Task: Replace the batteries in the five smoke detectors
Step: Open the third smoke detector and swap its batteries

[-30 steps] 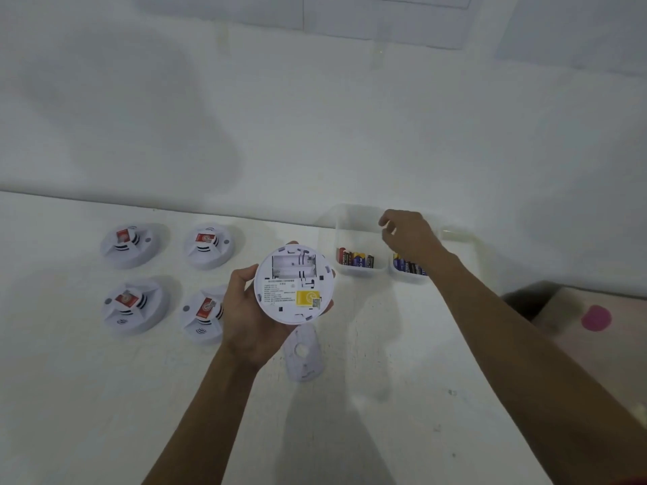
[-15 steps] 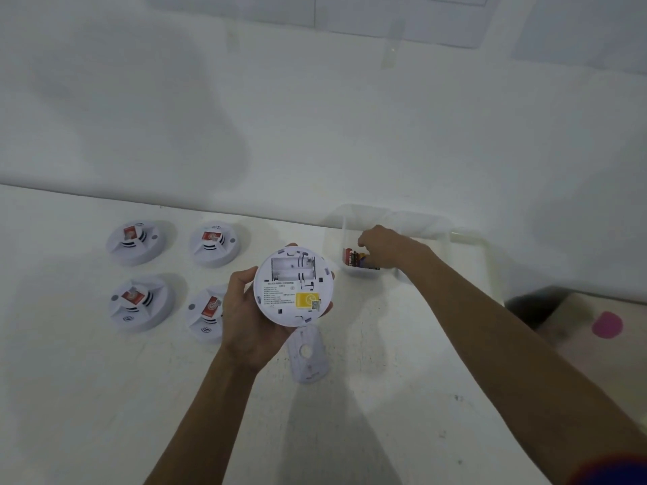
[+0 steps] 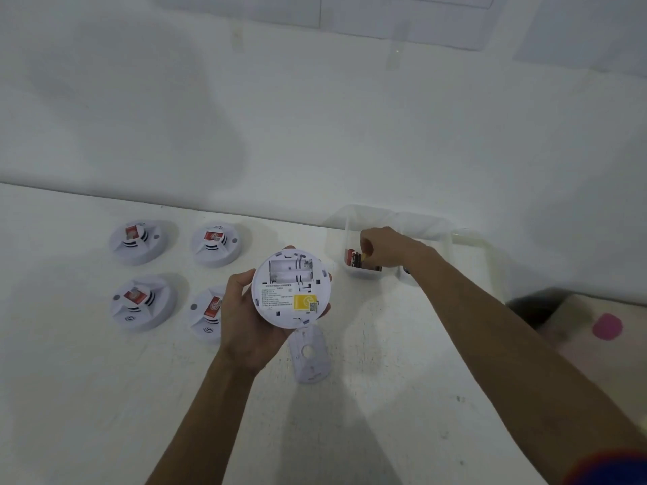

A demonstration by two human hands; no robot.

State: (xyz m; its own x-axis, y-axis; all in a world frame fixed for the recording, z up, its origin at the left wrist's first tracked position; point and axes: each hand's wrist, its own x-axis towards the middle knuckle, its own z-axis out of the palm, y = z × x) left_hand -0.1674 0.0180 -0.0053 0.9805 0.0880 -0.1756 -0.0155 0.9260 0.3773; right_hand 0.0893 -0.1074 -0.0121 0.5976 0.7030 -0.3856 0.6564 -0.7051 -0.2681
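1. Overhead, a white smoke detector (image 3: 290,292) is being held underside-up above the white table (image 3: 385,397) by the left hand (image 3: 245,323), with the fingers and thumb being wrapped around its rim.
2. Its open battery bay (image 3: 290,271) is being shown with bare slots, with a yellow label (image 3: 305,303) being displayed below it.
3. Meanwhile, the right hand (image 3: 388,248) is being lowered into a clear bin (image 3: 364,276) standing near the wall, its fingertips being bent down onto the batteries (image 3: 353,259) lying inside. Whether one is being pinched cannot be told.
4. A second clear bin (image 3: 408,278) is being kept just beside the first, to its right, its contents being largely hidden by the wrist.
5. Four more detectors are being kept dome-up in two rows at the left of the table: the far pair (image 3: 138,241) (image 3: 215,243) and the near pair (image 3: 140,302) (image 3: 204,315), the last being partly covered by the left hand.
6. A loose white cover plate (image 3: 310,357) is being left flat on the table, just below the held detector.
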